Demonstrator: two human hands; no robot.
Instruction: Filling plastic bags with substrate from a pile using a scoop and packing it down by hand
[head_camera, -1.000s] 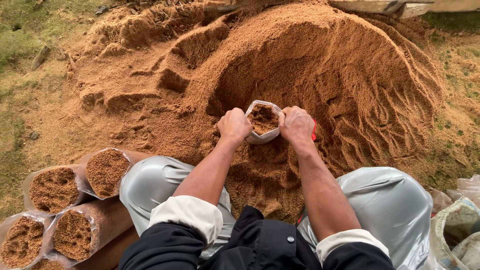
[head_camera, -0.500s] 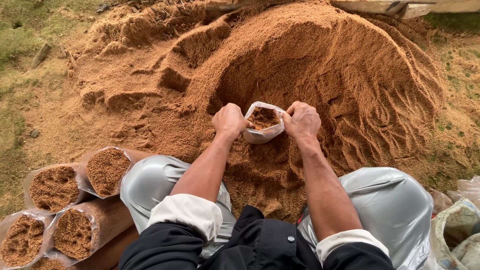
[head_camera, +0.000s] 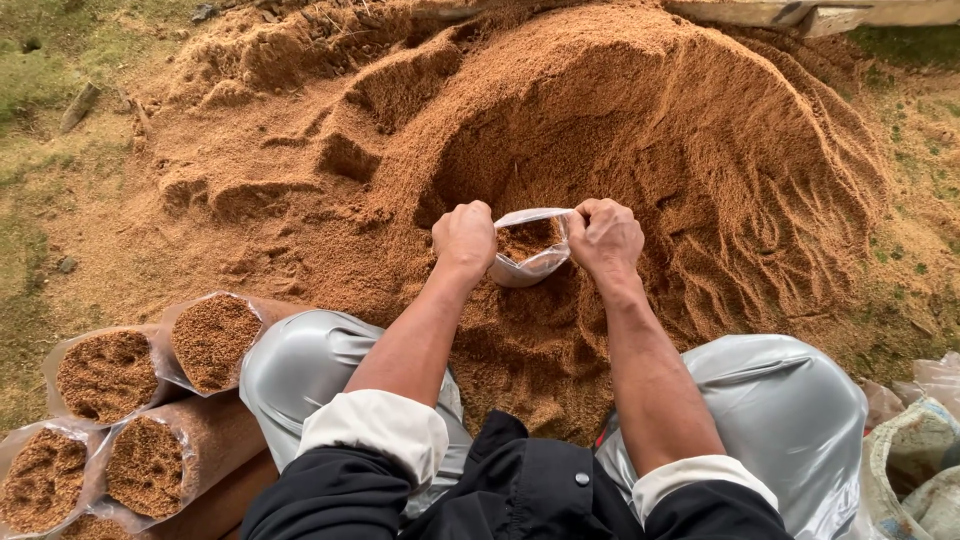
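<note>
— Bag (head_camera: 528, 250) position?
— Clear plastic, part-filled with brown sawdust, held at its mouth: left hand (head_camera: 464, 238) and right hand (head_camera: 604, 236), each grip closed on the rim.
— Nearer?
— Filled bags (head_camera: 150, 400) lie near left.
— Farther?
— Sawdust heap (head_camera: 640, 130) rises behind, scooped hollow.

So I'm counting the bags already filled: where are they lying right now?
In the head view the filled bags lie stacked on their sides at the lower left, beside the person's left knee, open ends facing the camera, below the edge of the sawdust pile.
</note>
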